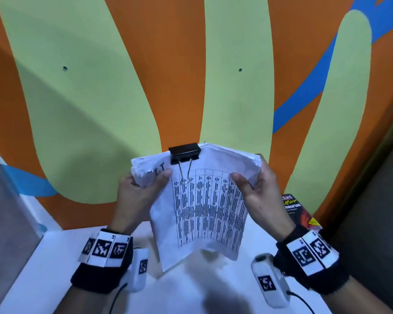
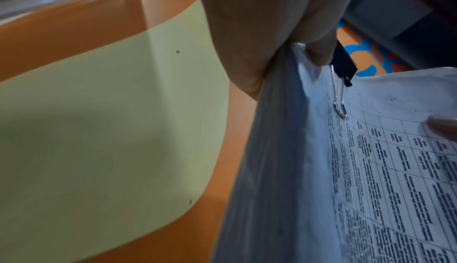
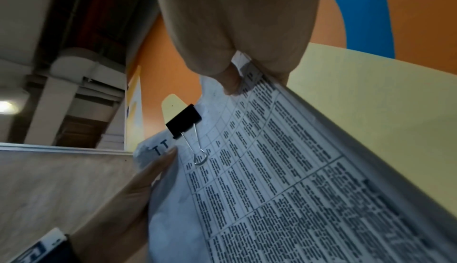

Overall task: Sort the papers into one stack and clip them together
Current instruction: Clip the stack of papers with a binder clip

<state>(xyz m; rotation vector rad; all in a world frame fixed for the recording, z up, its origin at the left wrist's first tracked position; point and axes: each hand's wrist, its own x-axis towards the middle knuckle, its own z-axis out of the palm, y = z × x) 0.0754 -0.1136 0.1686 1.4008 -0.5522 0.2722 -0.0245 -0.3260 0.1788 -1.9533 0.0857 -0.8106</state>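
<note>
I hold a stack of white papers (image 1: 204, 209) upright above the white table (image 1: 43, 279); the top sheet carries a printed table. A black binder clip (image 1: 184, 152) clamps the stack's top edge, its silver handle folded down over the front sheet. My left hand (image 1: 143, 186) pinches the upper left corner, thumb on the front. My right hand (image 1: 252, 184) grips the upper right edge, thumb in front and fingers behind. The clip (image 2: 345, 66) shows beside my left thumb in the left wrist view, and the clip (image 3: 184, 120) with the papers (image 3: 284, 179) in the right wrist view.
A thesaurus book (image 1: 297, 209) lies at the table's back right, just beyond my right wrist. An orange, green and blue painted wall (image 1: 179, 75) rises directly behind the table. A grey panel (image 1: 7, 211) borders the left side.
</note>
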